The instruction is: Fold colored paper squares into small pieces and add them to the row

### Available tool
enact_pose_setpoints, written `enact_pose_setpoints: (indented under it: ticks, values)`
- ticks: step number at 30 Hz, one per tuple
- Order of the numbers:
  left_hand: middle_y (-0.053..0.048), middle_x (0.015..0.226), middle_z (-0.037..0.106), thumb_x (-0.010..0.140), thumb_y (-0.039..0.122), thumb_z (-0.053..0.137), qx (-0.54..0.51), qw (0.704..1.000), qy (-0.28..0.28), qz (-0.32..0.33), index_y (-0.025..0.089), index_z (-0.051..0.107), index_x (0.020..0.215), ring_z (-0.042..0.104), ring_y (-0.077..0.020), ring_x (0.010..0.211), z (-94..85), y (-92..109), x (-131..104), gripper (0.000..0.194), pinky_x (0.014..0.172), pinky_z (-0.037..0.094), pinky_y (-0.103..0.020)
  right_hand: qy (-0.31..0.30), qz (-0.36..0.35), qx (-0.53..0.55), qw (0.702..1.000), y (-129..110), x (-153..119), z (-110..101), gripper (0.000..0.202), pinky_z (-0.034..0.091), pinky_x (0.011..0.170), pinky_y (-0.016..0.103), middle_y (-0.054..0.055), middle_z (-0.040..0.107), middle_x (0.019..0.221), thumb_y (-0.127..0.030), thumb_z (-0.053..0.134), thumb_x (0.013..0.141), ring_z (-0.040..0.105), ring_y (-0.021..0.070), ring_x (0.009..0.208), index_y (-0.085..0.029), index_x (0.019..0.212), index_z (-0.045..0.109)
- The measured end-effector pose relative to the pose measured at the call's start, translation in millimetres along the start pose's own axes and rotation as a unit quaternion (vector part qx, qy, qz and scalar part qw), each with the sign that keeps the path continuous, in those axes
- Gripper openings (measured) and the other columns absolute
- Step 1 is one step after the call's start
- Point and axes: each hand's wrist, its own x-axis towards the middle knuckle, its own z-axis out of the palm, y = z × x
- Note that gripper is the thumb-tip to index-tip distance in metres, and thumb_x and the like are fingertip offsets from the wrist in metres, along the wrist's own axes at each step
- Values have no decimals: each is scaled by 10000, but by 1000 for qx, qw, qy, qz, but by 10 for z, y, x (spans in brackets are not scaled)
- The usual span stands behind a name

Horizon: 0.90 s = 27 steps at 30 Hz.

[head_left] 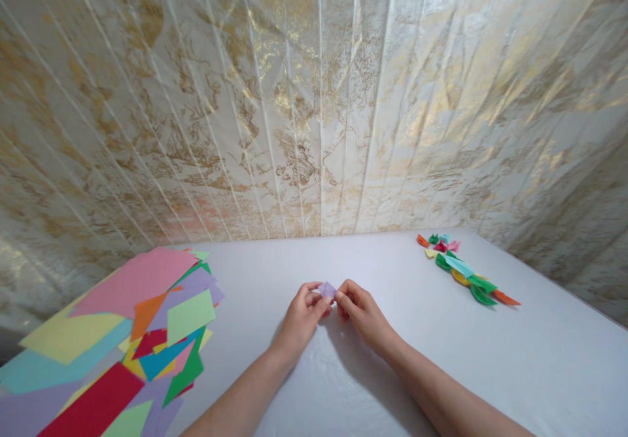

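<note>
Bridging left hand (305, 311) and right hand (362, 307) over the table (255, 267), the small purple paper (326, 289) sits in closed thumb-and-finger pinches, left at its lower edge, right at its right corner, near both alike; long axis unclear.

Your left grip (305, 311) and right grip (362, 308) hold one purple paper (326, 290) over the counter (260, 277); coloured sheets (190, 318) lie at your left.

small lilac paper (327, 290), folded, creased, held
</note>
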Motion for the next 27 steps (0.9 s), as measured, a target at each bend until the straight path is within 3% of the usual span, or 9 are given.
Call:
enact_pose_setpoints:
  ticks: [3,5,11,15,22,27]
  values:
    - [6,720,599,751,459,702,20,1000,-11,-8,162,588,780,565,-129,693,-6,-13,-4,319,696,441,-241,-5,7,2,1000,-14,-10,27,363,376,536,250,-41,523,565,-525,538,867,481,122,515,-212,697,467]
    - [19,673,561,754,470,701,27,1000,-2,-3,163,581,734,525,-119,657,-16,-23,-3,330,657,412,-228,-13,19,-2,1000,-26,-19,45,372,370,530,245,-42,523,558,-530,539,863,478,119,509,-211,687,462]
    - [16,671,544,754,502,686,19,1000,4,6,170,586,744,497,-126,650,-33,-39,7,348,650,395,-233,-71,16,-36,997,-44,-52,57,390,323,512,227,-57,484,510,-514,486,899,416,103,493,-212,657,438]
    - [10,690,554,749,515,689,19,1000,-2,17,177,584,737,508,-134,674,-37,-48,17,354,682,418,-242,-78,7,-46,996,-55,-64,36,360,315,509,225,-60,482,508,-465,484,915,409,103,495,-209,665,444]
    - [6,684,577,810,471,633,68,997,9,45,178,593,745,529,-139,669,-65,-87,41,303,668,425,-239,-113,33,-55,992,-58,-69,11,318,387,548,244,-30,546,577,-407,424,944,506,131,541,-205,712,506]
    - [7,728,615,849,358,578,139,986,-21,88,187,611,764,544,-148,691,-66,-66,15,193,668,421,-240,-17,-35,-116,992,-76,-70,8,86,406,612,254,-3,614,773,-295,543,878,535,144,661,-212,854,556]
